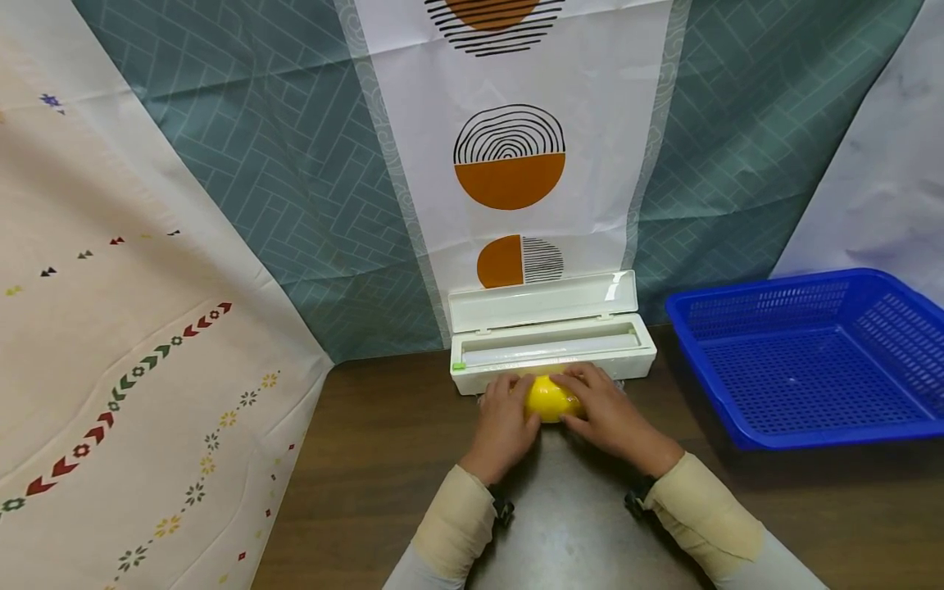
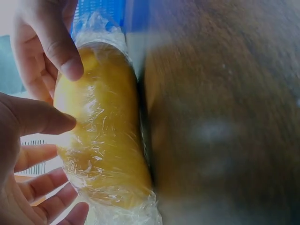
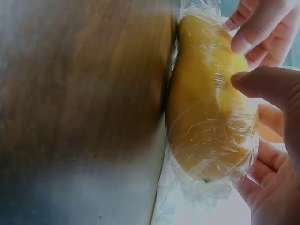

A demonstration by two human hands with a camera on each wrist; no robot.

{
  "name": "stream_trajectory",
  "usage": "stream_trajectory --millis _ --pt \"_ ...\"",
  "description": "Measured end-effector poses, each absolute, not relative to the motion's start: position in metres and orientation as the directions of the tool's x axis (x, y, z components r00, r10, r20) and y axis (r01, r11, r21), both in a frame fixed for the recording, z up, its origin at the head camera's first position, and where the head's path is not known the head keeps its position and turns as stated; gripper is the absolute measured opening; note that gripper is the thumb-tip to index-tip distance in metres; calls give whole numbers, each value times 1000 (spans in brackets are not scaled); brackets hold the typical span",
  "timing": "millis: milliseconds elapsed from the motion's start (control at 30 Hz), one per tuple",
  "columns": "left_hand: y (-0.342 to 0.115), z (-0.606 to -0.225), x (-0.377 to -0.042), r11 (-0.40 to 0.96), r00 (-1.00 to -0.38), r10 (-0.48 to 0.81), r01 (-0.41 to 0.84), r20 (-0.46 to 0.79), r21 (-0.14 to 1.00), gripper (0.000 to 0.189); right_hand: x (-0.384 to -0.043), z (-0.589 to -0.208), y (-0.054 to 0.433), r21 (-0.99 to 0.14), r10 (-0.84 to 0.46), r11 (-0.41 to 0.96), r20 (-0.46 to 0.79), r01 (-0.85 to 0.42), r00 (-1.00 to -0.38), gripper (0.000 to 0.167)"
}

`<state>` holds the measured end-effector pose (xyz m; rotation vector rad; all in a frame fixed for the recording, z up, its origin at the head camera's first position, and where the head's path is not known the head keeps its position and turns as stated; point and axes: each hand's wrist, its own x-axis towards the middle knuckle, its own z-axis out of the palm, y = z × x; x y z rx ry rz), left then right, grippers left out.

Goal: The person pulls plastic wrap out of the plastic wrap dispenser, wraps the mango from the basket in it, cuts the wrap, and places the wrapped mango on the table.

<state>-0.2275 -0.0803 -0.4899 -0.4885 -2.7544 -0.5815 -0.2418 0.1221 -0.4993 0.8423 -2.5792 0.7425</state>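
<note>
An oblong yellow fruit [image 1: 549, 400] lies on the table, lengthwise between both hands. Clear cling film [image 2: 96, 159] is wrapped round it, with loose crinkled film gathered at both ends. My left hand [image 1: 505, 422] holds its left part, the thumb on the near side and the fingers bent over the far side. On the other half my right hand [image 1: 608, 410] grips in the same way, its thumb [image 3: 262, 84] against the film. Right behind the fruit stands a white cling film dispenser [image 1: 637, 362], its lid [image 1: 542, 308] raised and a film roll [image 1: 546, 351] inside.
A blue plastic basket [image 1: 726, 410] with perforated walls stands at the right on the brown wooden table [image 1: 369, 459]. Behind the dispenser hangs a patterned green and white cloth [image 1: 605, 188]. A cream embroidered cloth [image 1: 147, 426] borders the table's left side.
</note>
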Motion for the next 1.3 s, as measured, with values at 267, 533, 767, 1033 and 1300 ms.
stream_trajectory --millis 267,533,767,1033,1300 --pt "-83 -489 -231 832 -911 222 363 348 419 45 -240 -497 121 -364 -442 690 472 -626 -763 62" --pt "-92 -481 -234 801 -904 168 357 393 480 40 -239 -492 116 -373 -428 675 504 -636 -750 57" --pt "-103 -472 -235 739 -917 47 299 396 604 34 -236 -484 108 -377 -440 672 490 -637 -753 48" --pt "-118 -464 -242 644 -913 -171 182 371 743 37 -241 -465 91 -360 -487 632 505 -687 -713 43" --pt "-131 -468 -254 594 -918 -269 81 292 800 39 -246 -449 72 -345 -507 648 470 -679 -723 37"
